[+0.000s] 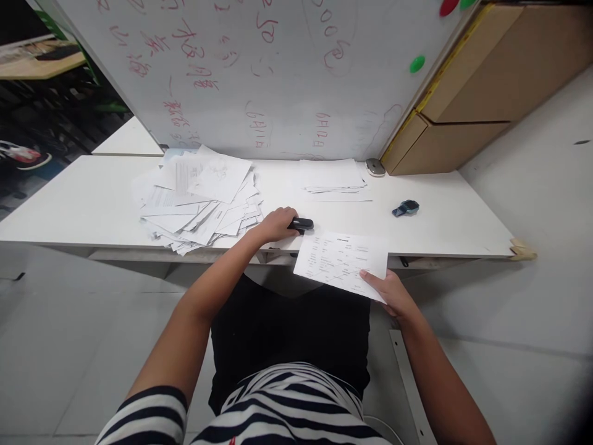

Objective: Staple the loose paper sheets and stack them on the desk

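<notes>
My left hand (279, 224) is closed around a black stapler (303, 224) near the front edge of the white table. In my right hand (391, 292) is a printed sheet of paper (341, 262), pinched at its lower right corner with the thumb on top. The sheet hangs partly over the table's edge, its upper left corner close to the stapler's front end. Whether more than one sheet is held cannot be made out. To the left of the stapler lies a loose, messy heap of papers (204, 201).
A neater stack of papers (333, 176) lies at the back of the white table (440, 228). A dark wristwatch (406, 207) and a small round device (375, 167) sit on the right. Behind stands a whiteboard (287, 80) with red writing, beside cardboard boxes (463, 136).
</notes>
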The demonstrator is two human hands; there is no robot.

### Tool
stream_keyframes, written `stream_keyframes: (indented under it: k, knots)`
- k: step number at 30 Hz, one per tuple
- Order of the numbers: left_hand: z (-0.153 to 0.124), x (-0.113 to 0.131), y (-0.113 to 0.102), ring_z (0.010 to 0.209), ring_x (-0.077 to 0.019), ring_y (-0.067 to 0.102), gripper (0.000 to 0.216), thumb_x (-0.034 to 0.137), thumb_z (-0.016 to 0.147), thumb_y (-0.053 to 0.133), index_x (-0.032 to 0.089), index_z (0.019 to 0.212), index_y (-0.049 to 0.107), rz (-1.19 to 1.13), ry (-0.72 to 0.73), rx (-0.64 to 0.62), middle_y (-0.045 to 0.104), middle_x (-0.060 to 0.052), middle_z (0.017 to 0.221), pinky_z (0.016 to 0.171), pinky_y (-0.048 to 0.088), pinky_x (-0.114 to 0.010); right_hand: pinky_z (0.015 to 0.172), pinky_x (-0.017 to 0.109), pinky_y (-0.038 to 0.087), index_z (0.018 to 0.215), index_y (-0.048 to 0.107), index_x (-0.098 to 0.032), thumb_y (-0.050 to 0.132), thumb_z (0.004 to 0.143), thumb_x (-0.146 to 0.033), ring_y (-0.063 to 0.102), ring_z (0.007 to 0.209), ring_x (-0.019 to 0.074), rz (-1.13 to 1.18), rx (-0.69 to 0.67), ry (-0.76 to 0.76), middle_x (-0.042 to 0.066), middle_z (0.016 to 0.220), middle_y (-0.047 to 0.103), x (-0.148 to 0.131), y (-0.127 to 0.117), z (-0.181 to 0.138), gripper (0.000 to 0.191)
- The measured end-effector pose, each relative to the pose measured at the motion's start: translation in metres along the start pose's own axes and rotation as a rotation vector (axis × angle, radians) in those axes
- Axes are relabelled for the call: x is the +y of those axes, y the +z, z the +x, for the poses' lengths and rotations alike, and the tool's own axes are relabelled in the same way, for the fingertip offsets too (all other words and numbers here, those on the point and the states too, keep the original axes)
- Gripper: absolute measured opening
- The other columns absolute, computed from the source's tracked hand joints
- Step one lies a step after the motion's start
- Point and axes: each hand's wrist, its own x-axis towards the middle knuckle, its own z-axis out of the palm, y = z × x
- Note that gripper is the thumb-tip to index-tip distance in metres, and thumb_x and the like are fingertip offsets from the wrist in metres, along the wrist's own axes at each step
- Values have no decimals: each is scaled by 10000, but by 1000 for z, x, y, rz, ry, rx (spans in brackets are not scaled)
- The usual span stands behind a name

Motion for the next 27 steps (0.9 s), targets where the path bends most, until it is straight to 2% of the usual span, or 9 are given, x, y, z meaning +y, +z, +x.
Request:
stream_keyframes:
  k: [4,9,12,14,15,17,20,24,27]
  knots:
    - [0,4,0,935,-266,526,230,352,796,574,195,964,554,59,24,-34,583,-116,1055,723,403,-351,876,398,578,986,713,-165,824,658,-381,685,1001,301,-15,-12,-22,107,1089,721,1,-3,1,408]
    - [-4,2,-2,988,-281,530,339,392,782,560,183,1049,555,87,40,-33,582,-134,1123,784,418,-369,895,395,569,999,709,-163,806,682,-393,676,1028,304,-39,-23,-17,116,1123,707,1,-4,1,404]
    - [-3,-2,-17,1036,-267,544,528,525,780,545,215,1206,506,-101,-2,-187,575,-109,1231,839,430,-367,902,394,563,1030,698,-152,802,688,-401,671,1040,305,-65,-28,-3,124,1143,697,1,-5,2,436]
    - [3,-1,-30,1076,-257,547,631,640,804,464,247,1298,443,-227,-63,-266,538,-92,1331,873,431,-367,911,400,557,1045,692,-143,799,692,-410,669,1043,309,-86,-33,5,128,1147,695,1,-6,3,455]
    - [8,1,-35,1100,-257,542,649,679,822,403,260,1317,425,-256,-88,-251,516,-85,1370,890,428,-372,912,405,556,1044,693,-144,798,693,-416,670,1039,313,-91,-35,8,127,1144,697,2,-6,3,457]
    - [21,9,-40,1142,-265,525,649,709,856,285,268,1305,441,-236,-111,-127,499,-74,1400,925,411,-396,916,413,553,1038,697,-153,796,693,-426,673,1031,317,-84,-34,7,119,1134,702,2,-7,3,451]
    - [43,21,-30,1194,-286,493,647,671,900,178,238,1268,487,-117,-99,27,537,-85,1359,1011,341,-467,912,420,555,1015,708,-162,798,687,-441,680,1012,321,-79,-33,20,114,1101,716,2,-8,2,440]
    - [58,26,-3,1321,-312,366,629,618,925,176,198,1285,476,-15,-93,59,476,-112,1421,1103,162,-569,922,410,550,1029,706,-163,812,670,-438,676,1024,315,-59,-36,29,110,1116,711,0,-6,1,465]
    - [61,22,9,1325,-327,351,652,648,903,231,188,1309,452,-28,-134,27,445,-126,1441,1071,246,-552,922,397,552,1052,700,-159,820,665,-424,681,1015,304,1,-55,40,109,1124,709,-1,-7,1,485]
